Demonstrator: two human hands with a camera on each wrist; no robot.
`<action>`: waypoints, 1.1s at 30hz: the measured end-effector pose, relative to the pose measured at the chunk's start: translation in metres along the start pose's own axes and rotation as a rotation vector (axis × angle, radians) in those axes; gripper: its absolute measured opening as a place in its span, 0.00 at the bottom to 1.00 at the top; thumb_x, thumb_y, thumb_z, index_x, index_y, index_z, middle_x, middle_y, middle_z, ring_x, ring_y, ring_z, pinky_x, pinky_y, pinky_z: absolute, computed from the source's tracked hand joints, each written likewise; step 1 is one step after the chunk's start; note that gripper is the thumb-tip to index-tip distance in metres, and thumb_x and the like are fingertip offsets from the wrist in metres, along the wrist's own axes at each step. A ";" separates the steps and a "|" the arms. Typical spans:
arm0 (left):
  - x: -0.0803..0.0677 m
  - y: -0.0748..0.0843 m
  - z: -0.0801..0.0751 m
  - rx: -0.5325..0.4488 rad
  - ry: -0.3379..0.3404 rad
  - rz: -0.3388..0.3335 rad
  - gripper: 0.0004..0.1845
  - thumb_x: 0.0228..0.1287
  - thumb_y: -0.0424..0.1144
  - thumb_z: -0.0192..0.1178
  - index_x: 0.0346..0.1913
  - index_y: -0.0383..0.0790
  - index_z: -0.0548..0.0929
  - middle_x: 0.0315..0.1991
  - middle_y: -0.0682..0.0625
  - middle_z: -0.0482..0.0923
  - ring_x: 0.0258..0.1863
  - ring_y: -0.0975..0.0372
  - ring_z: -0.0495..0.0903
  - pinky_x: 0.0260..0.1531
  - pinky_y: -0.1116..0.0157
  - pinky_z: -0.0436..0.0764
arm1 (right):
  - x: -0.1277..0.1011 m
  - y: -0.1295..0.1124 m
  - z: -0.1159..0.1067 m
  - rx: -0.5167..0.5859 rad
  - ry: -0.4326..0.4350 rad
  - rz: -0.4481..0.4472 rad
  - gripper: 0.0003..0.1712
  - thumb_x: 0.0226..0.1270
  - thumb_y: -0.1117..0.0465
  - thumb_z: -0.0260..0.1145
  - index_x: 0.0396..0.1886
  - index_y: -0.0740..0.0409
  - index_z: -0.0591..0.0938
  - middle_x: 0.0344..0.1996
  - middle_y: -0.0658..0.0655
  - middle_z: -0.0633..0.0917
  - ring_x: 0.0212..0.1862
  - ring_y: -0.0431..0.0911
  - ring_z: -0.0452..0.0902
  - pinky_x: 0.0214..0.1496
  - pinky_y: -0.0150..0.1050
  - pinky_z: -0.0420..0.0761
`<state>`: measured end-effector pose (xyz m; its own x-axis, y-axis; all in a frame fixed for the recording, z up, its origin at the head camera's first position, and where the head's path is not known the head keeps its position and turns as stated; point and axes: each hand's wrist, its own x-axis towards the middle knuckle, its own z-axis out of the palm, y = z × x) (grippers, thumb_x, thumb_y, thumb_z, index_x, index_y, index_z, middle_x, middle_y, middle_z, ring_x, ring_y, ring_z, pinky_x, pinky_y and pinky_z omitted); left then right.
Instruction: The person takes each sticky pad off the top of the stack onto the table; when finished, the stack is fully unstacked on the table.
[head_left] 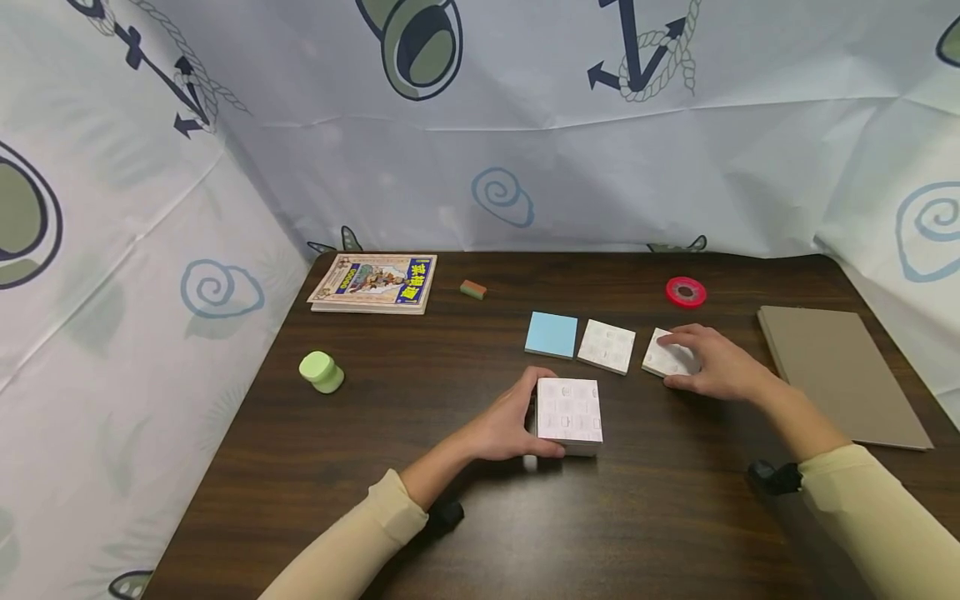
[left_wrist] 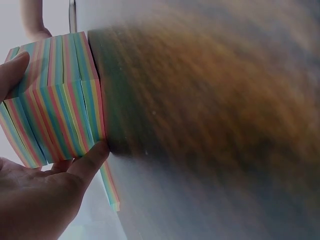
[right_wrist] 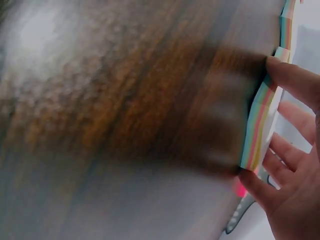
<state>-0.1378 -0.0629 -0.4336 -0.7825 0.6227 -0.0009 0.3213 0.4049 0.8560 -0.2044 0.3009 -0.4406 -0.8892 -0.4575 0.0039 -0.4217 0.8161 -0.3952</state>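
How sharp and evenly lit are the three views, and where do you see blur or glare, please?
Head view: sharp and evenly lit, wide-angle bending at the edges, soft sheen on the table. Left wrist view: the striped note block and left hand are fairly crisp, the wood behind is smeared with pale glare. Right wrist view: wood blurred, with glare at the upper left; the thin pad and right hand are clearer.

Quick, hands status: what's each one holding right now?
Left hand: grips the thick sticky-note block by its side.
Right hand: holds the thin sticky-note pad at its edges.
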 end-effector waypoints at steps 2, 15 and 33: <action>0.000 0.000 0.000 0.002 0.002 0.000 0.50 0.43 0.37 0.80 0.66 0.45 0.58 0.52 0.54 0.71 0.48 0.61 0.72 0.52 0.59 0.71 | 0.000 -0.002 -0.001 0.005 -0.006 0.001 0.37 0.54 0.50 0.77 0.62 0.60 0.77 0.60 0.70 0.72 0.62 0.67 0.64 0.60 0.65 0.64; 0.001 -0.001 0.001 0.014 0.004 0.004 0.51 0.40 0.35 0.81 0.66 0.43 0.59 0.53 0.54 0.71 0.49 0.62 0.71 0.54 0.60 0.69 | 0.004 -0.081 -0.025 0.161 -0.016 -0.105 0.37 0.62 0.45 0.71 0.67 0.57 0.73 0.68 0.64 0.68 0.68 0.61 0.61 0.61 0.63 0.65; 0.001 0.000 -0.001 0.051 0.003 0.017 0.50 0.42 0.37 0.81 0.66 0.45 0.59 0.59 0.53 0.70 0.50 0.63 0.73 0.52 0.62 0.71 | -0.009 -0.163 0.018 0.132 -0.028 -0.428 0.43 0.55 0.46 0.76 0.69 0.51 0.72 0.69 0.54 0.67 0.69 0.46 0.61 0.62 0.46 0.70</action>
<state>-0.1390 -0.0628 -0.4327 -0.7783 0.6278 0.0147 0.3609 0.4280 0.8286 -0.1242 0.1654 -0.3926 -0.6337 -0.7550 0.1682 -0.7224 0.4999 -0.4778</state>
